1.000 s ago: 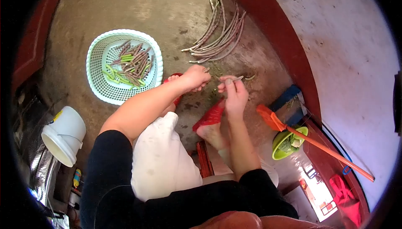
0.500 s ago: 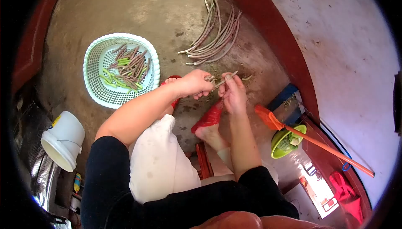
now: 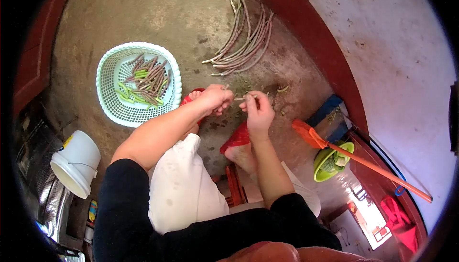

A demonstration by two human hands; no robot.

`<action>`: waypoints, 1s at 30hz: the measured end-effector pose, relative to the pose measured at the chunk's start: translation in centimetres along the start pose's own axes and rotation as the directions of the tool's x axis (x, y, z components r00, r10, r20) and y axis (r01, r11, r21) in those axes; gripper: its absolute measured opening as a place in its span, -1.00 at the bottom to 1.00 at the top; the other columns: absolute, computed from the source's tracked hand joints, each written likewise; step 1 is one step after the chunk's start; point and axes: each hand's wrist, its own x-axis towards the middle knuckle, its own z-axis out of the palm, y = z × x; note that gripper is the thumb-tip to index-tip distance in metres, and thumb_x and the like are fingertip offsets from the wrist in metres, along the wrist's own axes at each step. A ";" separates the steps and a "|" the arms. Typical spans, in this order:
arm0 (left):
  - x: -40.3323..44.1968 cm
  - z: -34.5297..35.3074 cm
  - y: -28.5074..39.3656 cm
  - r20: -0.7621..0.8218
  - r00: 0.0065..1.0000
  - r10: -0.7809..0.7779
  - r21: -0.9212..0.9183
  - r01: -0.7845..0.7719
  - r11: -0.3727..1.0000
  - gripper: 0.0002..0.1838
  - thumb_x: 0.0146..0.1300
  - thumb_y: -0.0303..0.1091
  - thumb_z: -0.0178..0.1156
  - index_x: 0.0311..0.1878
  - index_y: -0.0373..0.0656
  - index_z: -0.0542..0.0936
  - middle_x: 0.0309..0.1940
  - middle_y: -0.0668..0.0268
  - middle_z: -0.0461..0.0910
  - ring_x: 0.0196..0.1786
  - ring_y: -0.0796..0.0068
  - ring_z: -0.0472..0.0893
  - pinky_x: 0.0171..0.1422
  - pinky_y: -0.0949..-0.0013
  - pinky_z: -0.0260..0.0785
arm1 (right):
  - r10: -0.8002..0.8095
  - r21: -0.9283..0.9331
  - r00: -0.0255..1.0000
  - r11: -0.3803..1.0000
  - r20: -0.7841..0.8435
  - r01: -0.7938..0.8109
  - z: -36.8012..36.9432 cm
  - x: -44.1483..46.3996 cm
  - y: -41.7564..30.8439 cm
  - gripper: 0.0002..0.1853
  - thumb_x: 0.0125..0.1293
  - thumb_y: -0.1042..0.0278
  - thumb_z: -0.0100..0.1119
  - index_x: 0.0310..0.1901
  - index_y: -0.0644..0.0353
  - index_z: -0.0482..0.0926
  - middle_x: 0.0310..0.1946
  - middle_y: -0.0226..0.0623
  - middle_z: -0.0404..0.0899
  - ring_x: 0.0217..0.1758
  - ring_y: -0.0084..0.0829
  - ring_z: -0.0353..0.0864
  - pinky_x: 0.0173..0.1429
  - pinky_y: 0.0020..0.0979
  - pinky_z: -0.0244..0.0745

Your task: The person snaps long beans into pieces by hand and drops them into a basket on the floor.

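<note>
My left hand (image 3: 218,100) is closed on bean pieces, their ends poking out near the fingers. Just to its right, my right hand (image 3: 259,111) pinches a thin bean (image 3: 239,99) that spans the small gap between the hands. Left of my hands, a pale green plastic basket (image 3: 106,100) holds short purple and green bean pieces (image 3: 152,78). Beyond my hands, a bunch of long purplish beans (image 3: 248,51) lies curved on the floor. Small scraps (image 3: 283,89) are scattered on the floor near my right hand.
A white bucket (image 3: 79,159) stands at the left. At the right are a green bowl (image 3: 321,170) with vegetables, an orange-handled tool (image 3: 377,168), a blue object (image 3: 330,109) and a red bag (image 3: 402,226). My feet in red footwear (image 3: 236,140) are below my hands.
My left hand has moved slightly left and down. My right hand has also shifted left and lower, and the bean it holds now lies nearly level between both hands.
</note>
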 end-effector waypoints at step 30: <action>0.3 0.1 0.2 0.091 0.993 -0.074 -0.373 0.103 0.922 -0.80 0.16 -0.28 0.00 -0.44 -0.20 0.48 -0.59 0.26 0.53 -0.61 0.42 0.54 -0.67 0.42 0.33 | -0.390 -0.522 0.904 0.742 0.174 0.420 -0.8 1.3 0.4 -0.83 0.15 0.24 0.12 -0.43 0.15 0.49 -0.52 -0.21 0.48 -0.49 -0.17 0.50 -0.44 -0.31 0.39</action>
